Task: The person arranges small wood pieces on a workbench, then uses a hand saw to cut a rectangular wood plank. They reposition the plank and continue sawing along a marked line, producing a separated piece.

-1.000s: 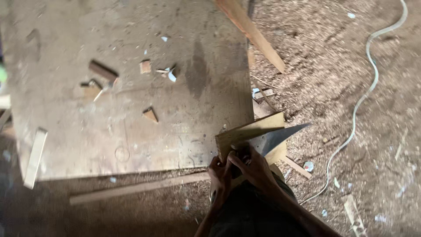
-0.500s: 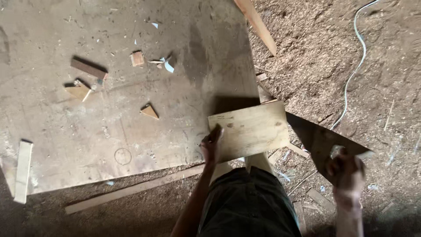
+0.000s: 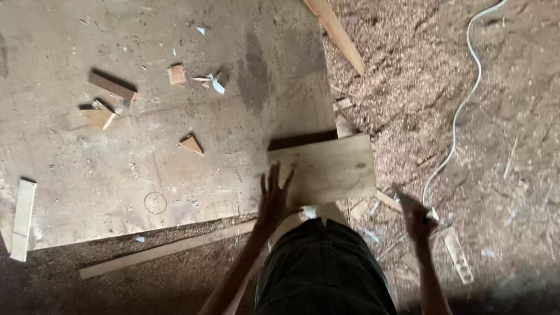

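My left hand point(image 3: 276, 197) lies flat with fingers spread on the near left edge of a pale rectangular board point(image 3: 329, 168). The board rests on the right corner of a big plywood sheet point(image 3: 146, 151) and overhangs the sawdust-covered ground. My right hand point(image 3: 417, 219) hovers low to the right of the board, above the ground. Its fingers are curled around a dark thin offcut point(image 3: 403, 198), of which only a tip shows; the hand is blurred. My dark shorts point(image 3: 324, 268) fill the bottom centre.
Small wood scraps point(image 3: 191, 143) and blocks point(image 3: 112, 86) lie scattered on the sheet. A long slat point(image 3: 341, 32) lies at the top, a thin batten point(image 3: 166, 251) along the sheet's near edge, another strip point(image 3: 23, 219) at far left. A white cable point(image 3: 461, 111) snakes across the sawdust.
The pale board has gone from held upright to lying flat under my left hand. My right hand has swung out to the right with the dark triangular offcut, which now shows far less.
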